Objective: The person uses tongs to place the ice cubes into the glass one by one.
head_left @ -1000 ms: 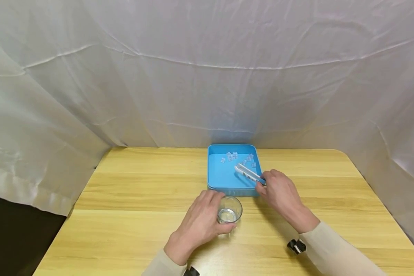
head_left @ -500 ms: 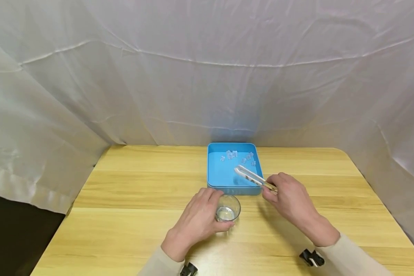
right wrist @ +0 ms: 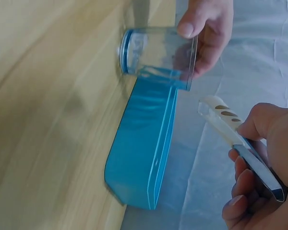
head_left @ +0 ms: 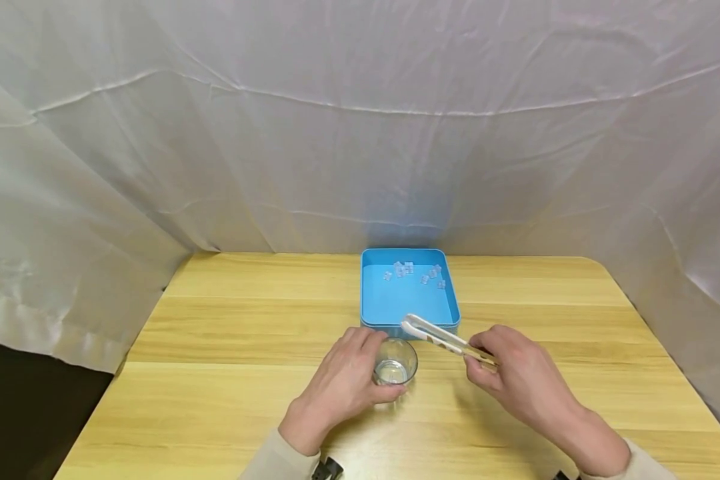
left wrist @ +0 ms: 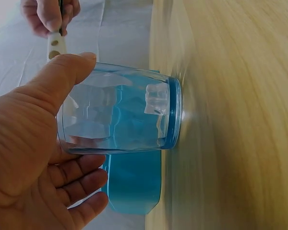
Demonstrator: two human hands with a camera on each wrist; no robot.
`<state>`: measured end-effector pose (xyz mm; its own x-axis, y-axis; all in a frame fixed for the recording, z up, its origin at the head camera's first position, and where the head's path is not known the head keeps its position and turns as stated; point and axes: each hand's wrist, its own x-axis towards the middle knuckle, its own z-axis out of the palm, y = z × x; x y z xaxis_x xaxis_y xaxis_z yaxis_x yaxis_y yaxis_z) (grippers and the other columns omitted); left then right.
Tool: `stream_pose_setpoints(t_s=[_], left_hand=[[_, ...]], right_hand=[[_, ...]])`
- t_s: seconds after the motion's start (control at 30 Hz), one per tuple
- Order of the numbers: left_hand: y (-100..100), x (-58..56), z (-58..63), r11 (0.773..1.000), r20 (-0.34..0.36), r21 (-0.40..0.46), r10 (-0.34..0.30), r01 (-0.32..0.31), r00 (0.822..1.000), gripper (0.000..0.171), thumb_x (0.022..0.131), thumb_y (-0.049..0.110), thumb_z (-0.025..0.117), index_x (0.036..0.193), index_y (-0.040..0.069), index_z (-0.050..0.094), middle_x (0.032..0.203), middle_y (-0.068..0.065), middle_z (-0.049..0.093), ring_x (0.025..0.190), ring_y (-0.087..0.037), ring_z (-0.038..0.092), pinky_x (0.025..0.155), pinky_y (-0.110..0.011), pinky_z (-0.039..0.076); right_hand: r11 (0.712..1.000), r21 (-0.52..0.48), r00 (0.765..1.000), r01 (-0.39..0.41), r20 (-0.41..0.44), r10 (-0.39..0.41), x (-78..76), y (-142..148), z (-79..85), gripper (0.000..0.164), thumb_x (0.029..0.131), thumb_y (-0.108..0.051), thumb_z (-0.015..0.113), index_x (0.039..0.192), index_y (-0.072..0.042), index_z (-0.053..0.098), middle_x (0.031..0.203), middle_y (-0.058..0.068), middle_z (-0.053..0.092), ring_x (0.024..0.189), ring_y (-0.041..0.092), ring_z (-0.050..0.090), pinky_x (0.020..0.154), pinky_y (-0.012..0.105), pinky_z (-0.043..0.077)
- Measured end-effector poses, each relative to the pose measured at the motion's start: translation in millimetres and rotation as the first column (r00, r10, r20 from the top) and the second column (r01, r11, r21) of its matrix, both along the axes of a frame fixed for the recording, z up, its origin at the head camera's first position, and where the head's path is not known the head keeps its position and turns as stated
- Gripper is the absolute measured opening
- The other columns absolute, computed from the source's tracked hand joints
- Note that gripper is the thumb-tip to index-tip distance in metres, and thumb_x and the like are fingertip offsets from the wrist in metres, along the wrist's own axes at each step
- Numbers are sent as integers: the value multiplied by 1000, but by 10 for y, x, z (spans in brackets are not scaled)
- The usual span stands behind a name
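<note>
Tongs (head_left: 432,339) are shifting toward the near edge of the wooden table (head_left: 246,333): their tips, over the floor of the blue box (head_left: 390,303) half a second ago, are now showing across its near wall, beside the drinking glass (head_left: 396,362). Right hand (head_left: 525,373) is drawing back with them, away from the box's near right corner. Judgement: work is passing from box to glass, the tips now pointing nearer the rim than the cubes.

Compared with the earlier frame, the left hand (head_left: 342,373) and the glass are staying nearly in place; the clear cubes (head_left: 403,269) are keeping their layout toward the box's far and right walls.

State of hands: apart from each other. Left is gripping the upright glass near its rim, thumb on one side; right is pinching the tongs by the handle. Whether the tips are carrying a cube: cannot tell.

Position: glass is standing on the table just in front of the box, which is sitting by the far edge. One clear cube (left wrist: 156,98) is lying at the glass's bottom.
</note>
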<state>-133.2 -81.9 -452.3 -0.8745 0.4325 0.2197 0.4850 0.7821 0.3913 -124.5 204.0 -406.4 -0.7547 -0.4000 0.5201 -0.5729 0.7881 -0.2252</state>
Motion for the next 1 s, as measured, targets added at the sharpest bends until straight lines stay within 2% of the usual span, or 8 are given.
stream_pose_setpoints(t_s=[0.2,0.37,0.67,1.0], left_hand=[[1,-3,5,1000,-1,13,-2,3,1000,81,80,60,86,140,11,60,133,0,62,118,-19,56,103,-37,52],[0,-6,-4,1000,-3,13,1,-1,1000,80,80,60,86,139,10,61,131,0,63,117,-19,56,101,-36,53],[1,0,-17,1000,-30,12,-3,4,1000,80,79,57,88,136,9,62,129,-2,64,117,-20,58,102,-37,53],[-2,-3,-20,1000,-19,19,-1,2,1000,80,79,57,88,137,7,62,130,-3,64,118,-21,58,103,-37,53]], right_hand=[[996,-16,995,-90,-39,89,93,-16,-20,22,75,-10,82,91,-21,71,82,-18,58,71,-5,45,56,16,43],[992,-20,992,-121,-46,120,130,-25,-85,22,75,-12,82,92,-21,71,83,-17,60,73,-4,48,59,14,44],[992,-26,992,-125,-33,125,162,-19,-204,23,75,-11,83,92,-21,71,84,-19,58,73,-6,45,60,11,41],[994,-27,994,-107,-21,107,165,-25,-218,24,75,-11,83,91,-22,71,84,-20,57,73,-7,44,59,11,40]])
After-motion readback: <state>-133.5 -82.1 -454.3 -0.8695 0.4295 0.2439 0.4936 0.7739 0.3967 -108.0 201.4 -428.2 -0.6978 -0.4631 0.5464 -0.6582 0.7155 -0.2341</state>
